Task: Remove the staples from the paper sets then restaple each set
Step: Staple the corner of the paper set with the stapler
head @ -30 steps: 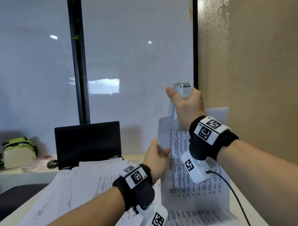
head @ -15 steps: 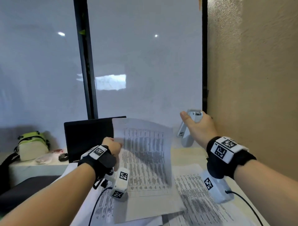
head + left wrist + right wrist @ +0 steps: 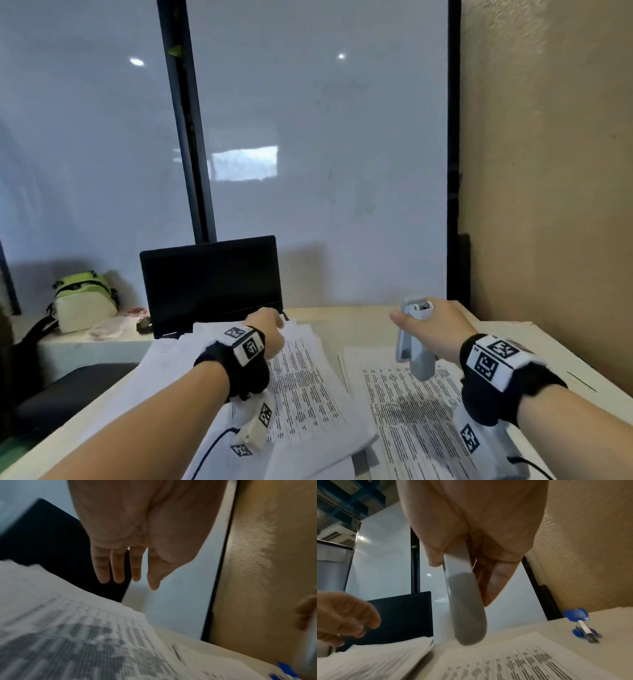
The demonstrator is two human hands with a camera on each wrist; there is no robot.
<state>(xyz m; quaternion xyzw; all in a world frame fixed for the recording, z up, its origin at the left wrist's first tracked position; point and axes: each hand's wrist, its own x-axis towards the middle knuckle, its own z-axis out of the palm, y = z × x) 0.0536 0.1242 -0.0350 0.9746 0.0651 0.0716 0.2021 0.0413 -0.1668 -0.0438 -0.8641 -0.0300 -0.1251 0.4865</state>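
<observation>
Two paper sets (image 3: 301, 383) lie on the bench (image 3: 359, 318); her right hand (image 3: 435, 329) has its grip wrapped around the stapler (image 3: 412, 346), while her left hand (image 3: 137, 536) hovers slack-fingered, empty.

Laptop (image 3: 210, 284) behind paper stack (image 3: 301, 387)

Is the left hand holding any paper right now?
No, the left hand hangs open above the paper stack, its fingers straight and touching nothing.
</observation>
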